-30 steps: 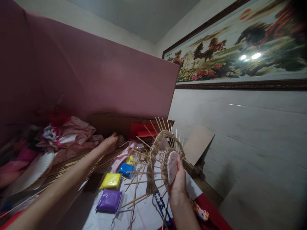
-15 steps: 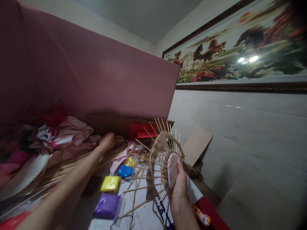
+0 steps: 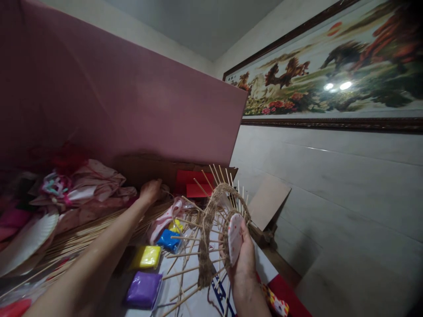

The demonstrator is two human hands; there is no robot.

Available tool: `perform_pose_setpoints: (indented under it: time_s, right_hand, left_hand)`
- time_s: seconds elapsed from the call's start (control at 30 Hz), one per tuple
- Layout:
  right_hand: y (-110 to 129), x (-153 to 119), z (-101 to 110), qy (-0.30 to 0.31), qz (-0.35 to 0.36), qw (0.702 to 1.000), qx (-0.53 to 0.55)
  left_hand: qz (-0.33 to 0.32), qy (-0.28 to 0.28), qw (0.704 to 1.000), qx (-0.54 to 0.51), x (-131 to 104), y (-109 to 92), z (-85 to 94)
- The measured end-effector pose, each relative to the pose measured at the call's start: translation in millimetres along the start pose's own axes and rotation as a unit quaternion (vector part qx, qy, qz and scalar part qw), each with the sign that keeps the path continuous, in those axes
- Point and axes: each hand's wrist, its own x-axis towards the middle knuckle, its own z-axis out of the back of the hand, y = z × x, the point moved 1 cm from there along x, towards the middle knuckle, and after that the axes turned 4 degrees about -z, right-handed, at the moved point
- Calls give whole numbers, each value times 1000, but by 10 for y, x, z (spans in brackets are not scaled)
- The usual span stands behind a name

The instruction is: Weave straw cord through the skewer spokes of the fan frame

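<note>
My right hand (image 3: 243, 252) grips a round woven piece (image 3: 207, 224) by its middle, thumb on the white dotted fabric pad (image 3: 235, 237) and fingers behind it. Thin wooden sticks fan out from its twine band like spokes. At the back of the table my left hand (image 3: 151, 191) reaches over a bundle of long sticks (image 3: 99, 226), its fingers curled beside a loop of brown cord (image 3: 168, 192). Whatever lies within those fingers is hidden.
Purple (image 3: 143, 289), yellow (image 3: 150, 256) and blue (image 3: 169, 240) packets lie on the white surface among loose sticks. Dotted cloth (image 3: 101, 178) and a fluted white plate (image 3: 36, 237) fill the left. Red sheets (image 3: 197, 190) lean at the back, and a board (image 3: 269, 200) rests by the wall.
My left hand has shifted slightly right and up near the cord. The woven piece stays in my right hand, and the whole view has moved a little.
</note>
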Motion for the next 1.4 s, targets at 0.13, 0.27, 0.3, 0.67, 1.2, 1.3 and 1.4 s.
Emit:
perform_pose_setpoints:
  time_s: [0.13,0.27,0.3,0.67,1.2,1.3,1.4]
  right_hand:
    - [-6,-5,-2,4,3,1000,-3]
    - [2,-54,2,8,5,1000,-11]
    - [8,-62,1,8,10,1000,-12]
    - [-4,30,-27,-25,4,1000,14]
    - [-47,117,42,-7,-28,999,46]
    - [-59,151,65,7,-20,999,43]
    - [-62,166,73,25,20,999,4]
  left_hand:
    - [-19,54,998,-25,95,91,56]
    - [-15,61,998,-22,82,63,23]
    - [-16,58,998,-22,70,36,9]
    - [-33,114,984,-130,16,8,80]
    - [-25,75,970,-228,54,77,-107]
    - [-14,73,972,-224,67,63,-107]
    - [-12,53,975,-215,50,59,-93]
